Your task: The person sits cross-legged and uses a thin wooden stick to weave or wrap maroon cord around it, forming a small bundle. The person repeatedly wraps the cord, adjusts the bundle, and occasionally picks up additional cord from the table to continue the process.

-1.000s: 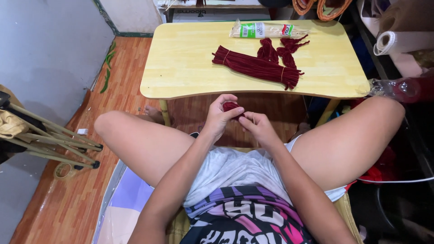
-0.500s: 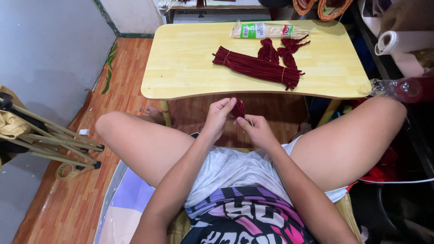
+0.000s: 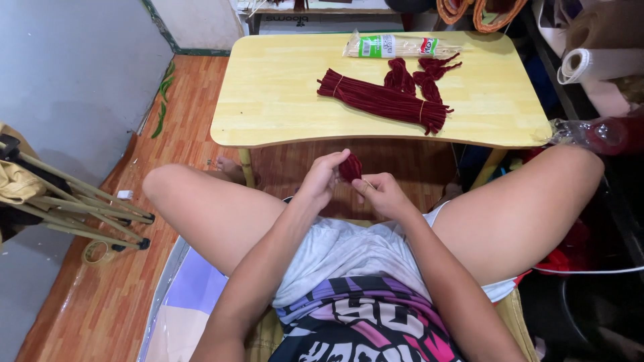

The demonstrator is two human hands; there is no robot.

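Fingers (image 3: pixel 341 159) of the left hand (image 3: pixel 323 178) and right hand (image 3: pixel 380 194) pinched together on a small dark red fuzzy piece (image 3: pixel 350 167), held between the knees just below the tabletop (image 3: pixel 282 100) edge. Raised slightly higher and turned more upright than half a second ago, hands otherwise unmoved. Farther out on the pale wooden surface: a long tied bundle of dark red fuzzy stems (image 3: pixel 384 102), a few looped pieces (image 3: pixel 416 77) just behind it, and a clear packet of sticks (image 3: pixel 396 46) near the far edge. Nothing between hands and table. Held piece short, folded, plush, deep maroon.
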